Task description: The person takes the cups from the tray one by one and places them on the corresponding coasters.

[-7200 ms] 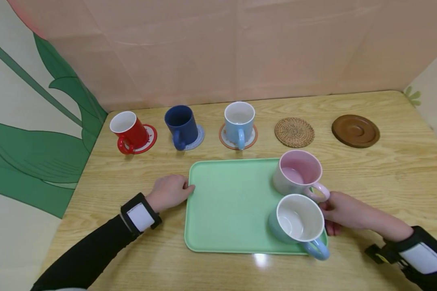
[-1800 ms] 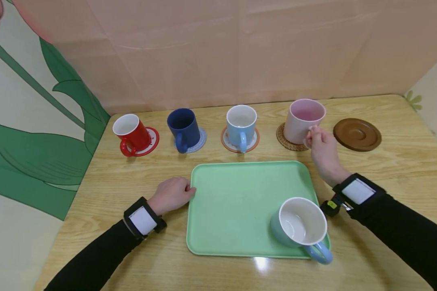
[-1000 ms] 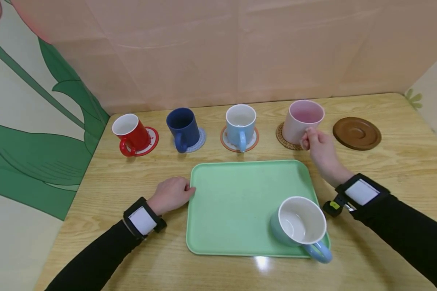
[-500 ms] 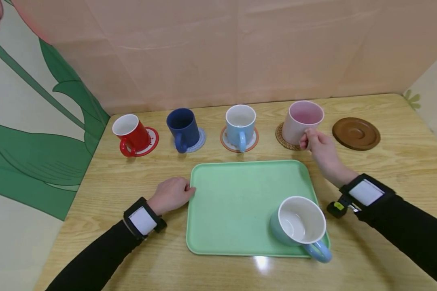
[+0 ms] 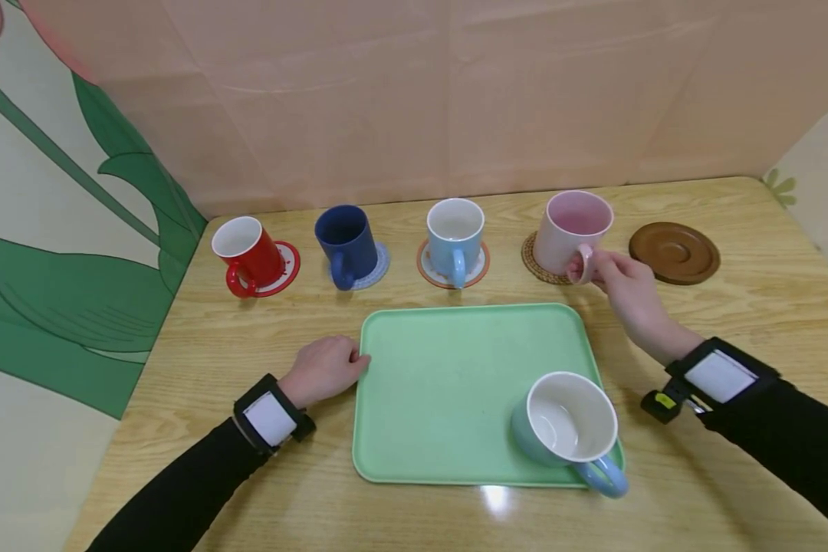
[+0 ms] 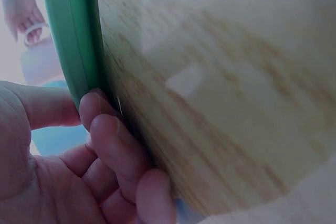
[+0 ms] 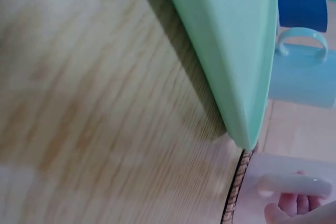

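My left hand (image 5: 323, 372) pinches the left edge of a light green tray (image 5: 441, 395), thumb and fingertips meeting at the rim in the left wrist view. A pink mug (image 5: 559, 245) stands upright on a round woven coaster (image 5: 533, 264) at the back. Beside it, my right hand (image 5: 636, 295) has fingers hooked through the mug's handle (image 7: 296, 184), while the thumb is off the handle's front, which shows uncovered. A wide light blue mug (image 5: 541, 437) with a white inside rests in the tray's near right corner, its handle jutting past the rim.
Along the back stand a red mug (image 5: 258, 257), a dark blue mug (image 5: 355, 241) and a small light blue mug (image 5: 448, 249), each on or partly on a coaster. A brown wooden saucer (image 5: 675, 253) lies at the right. A pink sheet (image 5: 386, 100) hangs behind the table.
The pink mug went from the tray to the woven coaster in my right hand. Just now that hand has shifted right, its thumb coming off the handle. My left hand stayed at the tray.
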A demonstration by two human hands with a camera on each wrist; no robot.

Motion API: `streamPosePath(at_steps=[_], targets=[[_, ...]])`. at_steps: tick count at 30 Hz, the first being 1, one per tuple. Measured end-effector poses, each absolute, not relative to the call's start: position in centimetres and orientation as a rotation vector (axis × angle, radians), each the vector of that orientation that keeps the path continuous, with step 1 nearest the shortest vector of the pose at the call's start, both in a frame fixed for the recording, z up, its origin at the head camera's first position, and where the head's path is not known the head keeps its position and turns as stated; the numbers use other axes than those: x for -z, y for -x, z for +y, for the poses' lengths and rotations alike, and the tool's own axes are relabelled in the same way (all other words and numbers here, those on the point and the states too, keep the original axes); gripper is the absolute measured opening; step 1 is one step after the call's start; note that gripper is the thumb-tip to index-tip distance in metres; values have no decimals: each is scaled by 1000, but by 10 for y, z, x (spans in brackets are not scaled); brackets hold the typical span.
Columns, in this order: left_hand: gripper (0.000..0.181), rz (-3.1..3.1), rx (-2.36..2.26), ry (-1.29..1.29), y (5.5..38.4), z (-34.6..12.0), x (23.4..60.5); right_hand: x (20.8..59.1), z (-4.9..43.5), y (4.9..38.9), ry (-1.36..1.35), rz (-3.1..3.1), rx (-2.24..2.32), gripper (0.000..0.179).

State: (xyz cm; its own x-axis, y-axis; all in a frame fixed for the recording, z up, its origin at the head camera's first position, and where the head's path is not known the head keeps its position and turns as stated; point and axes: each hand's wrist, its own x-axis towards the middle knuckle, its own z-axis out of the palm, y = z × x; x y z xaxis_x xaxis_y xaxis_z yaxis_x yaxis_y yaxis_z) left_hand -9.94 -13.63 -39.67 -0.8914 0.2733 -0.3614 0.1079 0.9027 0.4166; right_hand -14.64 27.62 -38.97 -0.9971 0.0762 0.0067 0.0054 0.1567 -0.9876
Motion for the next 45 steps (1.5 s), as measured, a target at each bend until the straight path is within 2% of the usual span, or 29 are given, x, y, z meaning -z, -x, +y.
streamPosePath(at_steps=[7,13,23,29,34,36,41,45], targets=[[37,2642,-542,-271,100,-137,398,385,287,133,78,-2559,-1746,45],[37,2640,-545,-273,100,-137,397,385,294,108,-58,-2589,-1703,32],[38,2646,-538,-272,100,-138,397,375,296,38,-346,-2669,-1601,26],[39,2647,-532,-269,100,-137,396,381,304,-8,-574,-2701,-1512,36],[38,2658,-528,-271,101,-136,396,396,307,-32,-717,-2680,-1589,44],[38,2663,-524,-276,101,-136,396,401,307,-38,-693,-2702,-1648,45],[39,2663,-521,-281,100,-136,396,410,304,-42,-605,-2757,-1855,48],[38,2658,-525,-282,99,-136,396,415,298,-42,-684,-2597,-2137,53]])
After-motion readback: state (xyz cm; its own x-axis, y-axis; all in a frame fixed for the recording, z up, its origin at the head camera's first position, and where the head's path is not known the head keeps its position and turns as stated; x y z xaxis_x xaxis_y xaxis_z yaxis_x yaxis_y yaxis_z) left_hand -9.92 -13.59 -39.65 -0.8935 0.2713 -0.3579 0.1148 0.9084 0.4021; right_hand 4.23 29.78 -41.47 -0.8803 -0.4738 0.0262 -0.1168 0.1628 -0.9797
